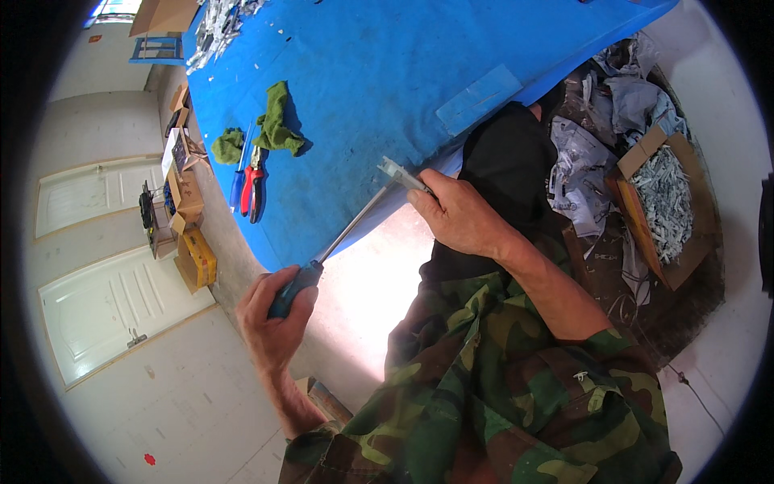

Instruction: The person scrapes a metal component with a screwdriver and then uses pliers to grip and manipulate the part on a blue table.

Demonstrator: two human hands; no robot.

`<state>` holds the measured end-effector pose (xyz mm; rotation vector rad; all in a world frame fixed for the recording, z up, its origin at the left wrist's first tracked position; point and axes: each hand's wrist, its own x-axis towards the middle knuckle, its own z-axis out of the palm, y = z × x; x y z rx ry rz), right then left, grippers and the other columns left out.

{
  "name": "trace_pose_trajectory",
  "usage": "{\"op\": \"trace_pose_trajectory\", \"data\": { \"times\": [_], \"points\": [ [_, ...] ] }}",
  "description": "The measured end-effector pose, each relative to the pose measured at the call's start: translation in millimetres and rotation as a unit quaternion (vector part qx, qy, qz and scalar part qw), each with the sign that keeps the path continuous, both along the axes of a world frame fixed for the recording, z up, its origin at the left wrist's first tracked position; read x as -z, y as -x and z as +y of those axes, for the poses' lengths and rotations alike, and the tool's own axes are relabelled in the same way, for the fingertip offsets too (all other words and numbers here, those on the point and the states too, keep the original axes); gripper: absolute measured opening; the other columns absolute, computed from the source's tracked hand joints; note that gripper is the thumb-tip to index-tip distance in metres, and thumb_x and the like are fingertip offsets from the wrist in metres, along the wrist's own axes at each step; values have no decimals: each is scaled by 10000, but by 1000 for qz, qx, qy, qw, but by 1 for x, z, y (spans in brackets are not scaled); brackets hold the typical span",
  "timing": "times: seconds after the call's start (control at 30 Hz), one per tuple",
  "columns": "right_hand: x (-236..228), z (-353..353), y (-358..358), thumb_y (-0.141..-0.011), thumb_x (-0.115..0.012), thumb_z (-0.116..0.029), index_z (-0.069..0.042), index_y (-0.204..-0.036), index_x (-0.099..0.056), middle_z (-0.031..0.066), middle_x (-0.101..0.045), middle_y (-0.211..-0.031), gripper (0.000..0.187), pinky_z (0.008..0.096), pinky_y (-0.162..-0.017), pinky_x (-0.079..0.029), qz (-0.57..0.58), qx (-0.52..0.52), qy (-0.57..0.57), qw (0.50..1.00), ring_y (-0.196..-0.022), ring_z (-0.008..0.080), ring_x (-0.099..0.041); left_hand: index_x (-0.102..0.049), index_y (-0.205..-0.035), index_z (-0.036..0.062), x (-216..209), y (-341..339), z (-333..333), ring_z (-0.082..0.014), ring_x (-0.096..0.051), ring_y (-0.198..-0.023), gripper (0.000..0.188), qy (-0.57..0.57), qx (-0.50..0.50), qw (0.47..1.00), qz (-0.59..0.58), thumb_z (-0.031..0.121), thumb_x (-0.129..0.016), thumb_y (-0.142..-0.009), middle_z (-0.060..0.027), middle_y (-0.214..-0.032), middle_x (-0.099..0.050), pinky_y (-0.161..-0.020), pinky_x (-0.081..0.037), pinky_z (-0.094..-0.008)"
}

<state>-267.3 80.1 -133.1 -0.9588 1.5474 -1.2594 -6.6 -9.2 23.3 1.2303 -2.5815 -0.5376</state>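
My left hand (274, 310) is closed around the dark teal handle of a screwdriver (355, 223). Its long metal shaft slants up to the right, and the tip reaches a small pale grey part (399, 172). That part is gripped between the thumb and fingers of my right hand (455, 211); what kind of part it is, I cannot make out. Both hands are over the near edge of a table with a blue cover (355, 89). On the cover to the left lie red-and-black pliers (251, 187), a blue-handled screwdriver (236, 189) and a pair of crumpled green cloths or gloves (278, 121).
A pile of small metallic-looking pieces (216, 36) lies at the table's far left. At right, a cardboard box (665, 206) holds many similar grey pieces, beside crumpled plastic bags (576, 169). More cardboard boxes (189, 202) stand along the left, near white doors (121, 302).
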Motion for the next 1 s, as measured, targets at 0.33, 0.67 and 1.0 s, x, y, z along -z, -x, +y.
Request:
{"op": "trace_pose_trajectory", "data": {
  "times": [0.33,0.67,1.0],
  "points": [
    [3,-3,-1,-1076,-585,-326,38,-935,-546,287,-619,-766,392,505,-639,-476,23,-8,9,1000,-726,469,-643,-760,-1098,16,22,-10,-7,-134,-687,-745,330,-56,-28,998,16,67,-853,-786,-71,-853,-735,-668,-536,-270],
    [7,-5,0,-1070,-591,-293,48,-891,-563,279,-598,-741,386,472,-619,-463,18,-12,25,999,-655,421,-608,-755,-1159,-4,39,-25,-17,-61,-555,-622,425,-223,-103,967,61,326,-838,-904,-6,-779,-682,-541,-392,-232],
    [4,-6,-1,-1055,-610,-268,52,-904,-585,278,-607,-729,354,474,-616,-472,46,7,41,998,-656,427,-629,-748,-1161,-8,35,-28,-21,-67,-566,-617,388,-261,-101,957,80,293,-823,-927,-19,-782,-687,-537,-404,-225]
  ]
}}
